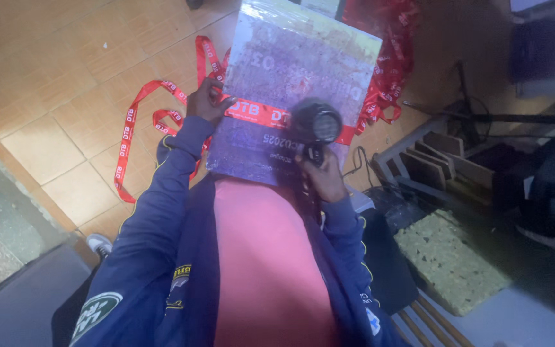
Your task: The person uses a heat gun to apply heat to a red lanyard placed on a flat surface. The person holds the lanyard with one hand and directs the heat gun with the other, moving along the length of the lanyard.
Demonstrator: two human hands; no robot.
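seated person shrink-wrapping a flat purple package [290, 83] on the lap: left hand [205, 103] pins its red ribbon [258, 114], right hand [324, 175] grips a heat gun [316, 125] aimed at the film. next move likely calls for sweeping heat evenly.

A single head-worn camera is looking steeply down the person's own chest and lap, so the pink shirt front [261, 257] is filling the lower middle of the picture. It is sitting close: the flat plastic-wrapped package [290, 83] is lying just beyond the shirt, toward the top edge. Left of the package, the view is taking in tan floor tiles [46, 96]; right of it, a dark wooden frame [431, 160] and a foam pad [448, 260] are showing. No second view is sharing this scene.
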